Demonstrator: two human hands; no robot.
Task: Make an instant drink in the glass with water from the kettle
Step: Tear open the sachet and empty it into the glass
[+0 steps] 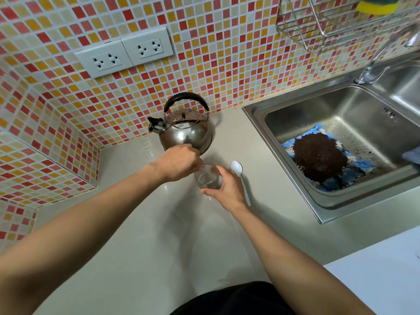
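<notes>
A clear glass (207, 178) stands on the grey counter (136, 235), with no liquid that I can make out in it. My right hand (227, 187) wraps around its right side. My left hand (179, 163) hovers over the rim with fingers pinched together; whether they hold anything is hidden. Just behind my left hand stands a steel kettle (186, 128) with a black handle, its spout pointing left. A white plastic spoon (239, 176) lies on the counter right of the glass, touching nothing.
A steel sink (295, 196) lies to the right, holding a blue cloth (363, 165) under a dark brown heap (318, 155). A tap (372, 64) and wire rack (318, 26) stand above it. Tiled walls with sockets (125, 53) close off the back and left.
</notes>
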